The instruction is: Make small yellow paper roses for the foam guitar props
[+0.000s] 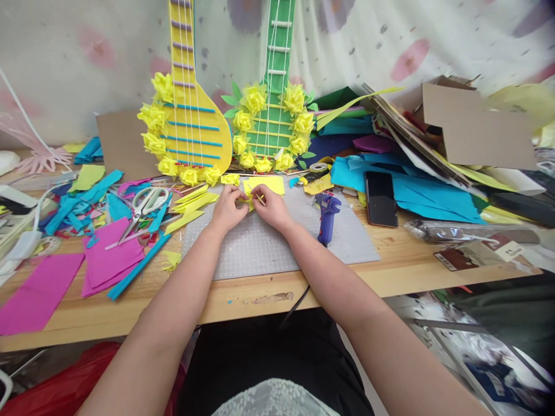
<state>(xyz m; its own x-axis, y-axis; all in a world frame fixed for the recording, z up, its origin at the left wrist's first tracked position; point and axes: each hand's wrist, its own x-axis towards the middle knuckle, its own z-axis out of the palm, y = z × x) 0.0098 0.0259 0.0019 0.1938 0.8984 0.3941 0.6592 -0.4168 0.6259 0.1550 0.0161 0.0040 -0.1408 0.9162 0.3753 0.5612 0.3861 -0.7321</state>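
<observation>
Over the grey cutting mat (pixel 255 254), my left hand (pixel 229 209) and my right hand (pixel 273 208) meet, fingers closed. Between them they pinch a small piece of yellow paper (pixel 251 203), partly hidden by the fingertips. A short, thin, pale stick (pixel 261 200) pokes out of my right hand's fingers. Just behind the hands lies a flat yellow paper sheet (pixel 271 185). To their left are several yellow paper strips (pixel 191 205). A purple glue gun (pixel 327 216) stands on the mat to the right of my right hand.
Behind the mat lean a yellow guitar shape (pixel 208 127) and a green one (pixel 273 127), both edged with yellow paper flowers. Scissors (pixel 145 208), magenta paper (pixel 113 254) and blue scraps lie left. A phone (pixel 381 198), blue paper (pixel 429 193) and cardboard (pixel 472 127) are right.
</observation>
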